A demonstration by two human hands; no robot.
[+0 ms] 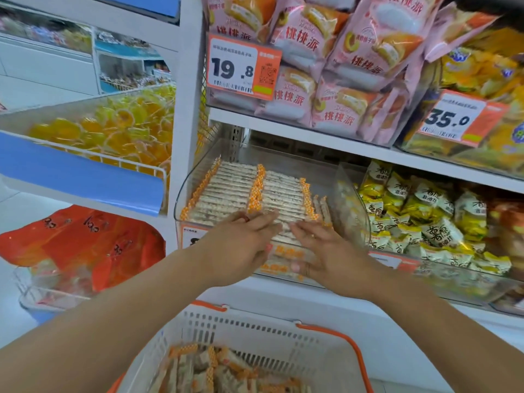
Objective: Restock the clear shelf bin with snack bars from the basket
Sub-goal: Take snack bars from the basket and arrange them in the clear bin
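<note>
Now the stocking is at its tidying step, by my reading: both hands reach over the front wall of the clear bin (pixel 181 199), the left hand (pixel 241 245) and right hand (pixel 320 251) with fingers spread flat, each grip pressing on the nearest snack bars (pixel 238 185), pinching nothing. The bars lie in two rows inside the bin, long axes running left to right, orange ends lined up. Next probably calls for reaching down to the basket (pixel 255 333) below the bin, where more bars lie jumbled.
</note>
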